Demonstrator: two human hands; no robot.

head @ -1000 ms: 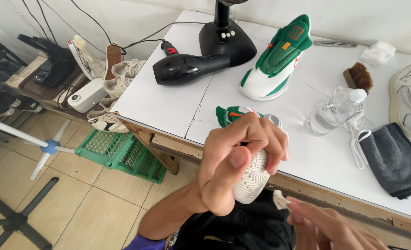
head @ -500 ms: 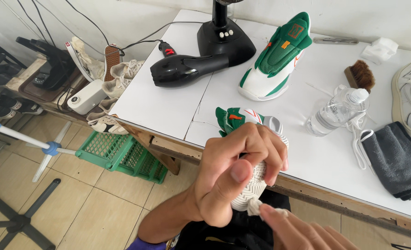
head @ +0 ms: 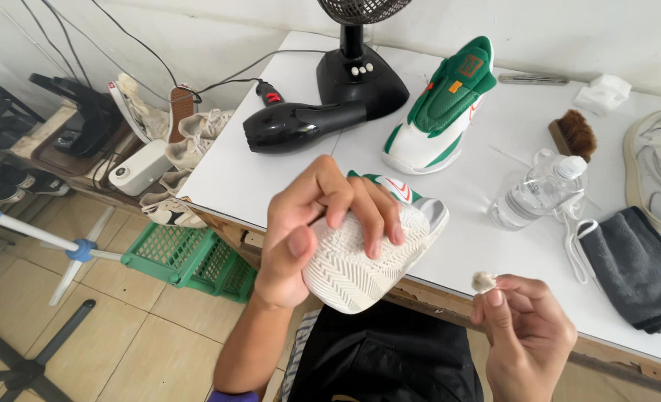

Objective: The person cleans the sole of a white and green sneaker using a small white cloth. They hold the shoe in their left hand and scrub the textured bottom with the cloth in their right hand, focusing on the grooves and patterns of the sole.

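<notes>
Both hands are raised over the near edge of the white table [head: 271, 179]. By the left hand [head: 308, 231] a green-and-white sneaker [head: 379, 249] is gripped sole-up: the fingers [head: 375, 216] are curled over the pale patterned sole and the thumb is pressed on its near side, so the hand is closed firmly around the shoe. To the right and nearer, a small off-white wad [head: 483, 281] is pinched between thumb and fingertips of the right hand [head: 528, 335]; the remaining fingers are folded in. The wad is held clear of the sole, just beside the shoe's right end.

Farther back on the table, a second green-and-white sneaker [head: 442, 108] is stood on its toe end, leaning upward. To its left a black hair dryer [head: 301, 125] is laid on its side, with the base of a black fan [head: 360, 82] just behind it. On the right, a clear plastic bottle [head: 539, 190] is laid down, a brown brush [head: 572, 134] is placed beyond it, and a dark grey cloth [head: 636, 268] is spread near the right edge. A green plastic basket [head: 189, 260] is seen on the tiled floor below the table's left side, with worn shoes [head: 189, 138] piled above it.
</notes>
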